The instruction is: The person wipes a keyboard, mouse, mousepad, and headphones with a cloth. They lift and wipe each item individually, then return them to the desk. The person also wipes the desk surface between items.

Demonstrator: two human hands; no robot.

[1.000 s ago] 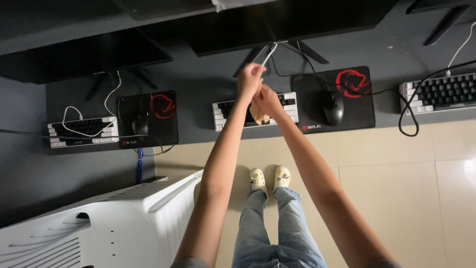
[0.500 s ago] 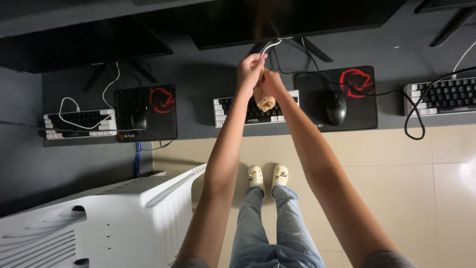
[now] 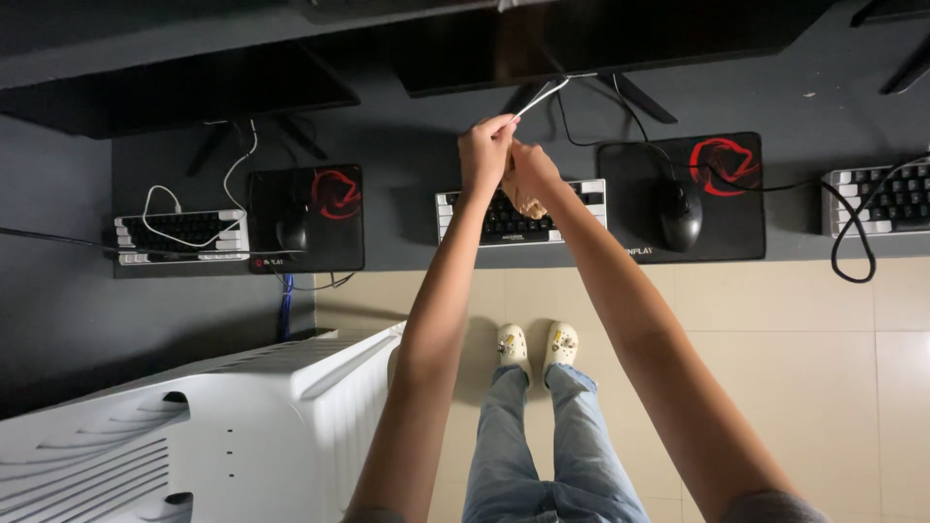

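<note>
Raised slightly higher than a moment ago, the left hand (image 3: 484,153) pinches a thin white cable (image 3: 541,97) taut toward the dark monitor (image 3: 620,39), while the right hand (image 3: 528,174) closes its grip around a tan cloth-like wad (image 3: 528,203) above the black-and-white keyboard (image 3: 572,208) on the dark counter (image 3: 407,208).

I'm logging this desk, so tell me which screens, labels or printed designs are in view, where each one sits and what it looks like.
Centre monitor: back of desk, above the hands; wide, black, dark.
Left monitor: back left; wide, black, dark.
Left mouse pad: beside left keyboard; black, red emblem.
Right mouse pad: right of centre keyboard; black, red emblem.
</note>
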